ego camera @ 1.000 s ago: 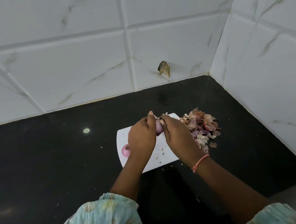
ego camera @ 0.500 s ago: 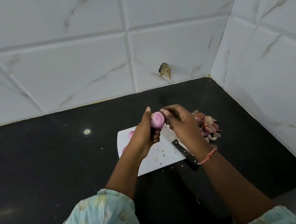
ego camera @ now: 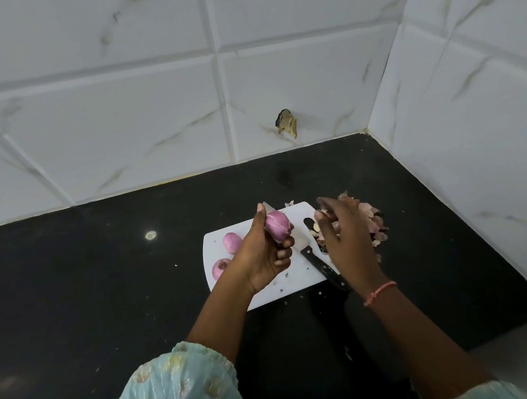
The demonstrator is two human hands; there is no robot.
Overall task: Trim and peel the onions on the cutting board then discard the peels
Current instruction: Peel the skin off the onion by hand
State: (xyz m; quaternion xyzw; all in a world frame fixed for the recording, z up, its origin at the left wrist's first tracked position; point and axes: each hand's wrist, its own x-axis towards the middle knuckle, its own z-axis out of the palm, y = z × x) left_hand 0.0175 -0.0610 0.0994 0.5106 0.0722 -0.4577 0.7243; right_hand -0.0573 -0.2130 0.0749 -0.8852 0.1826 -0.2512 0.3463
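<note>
Head view. A peeled onion [ego camera: 278,226], smooth, glossy and pink-purple, is gripped in the curled fingers of the left hand [ego camera: 261,253] and held raised above the white cutting board [ego camera: 264,291], presumably for inspection. The right hand [ego camera: 343,236] is held loosely spread over the heap of papery peels [ego camera: 374,225] just beside the board's right edge; whether a scrap is pinched cannot be told. Two more round peeled onions [ego camera: 231,241] are left on the board. A black-handled knife [ego camera: 321,266] is laid diagonally there, within reach.
</note>
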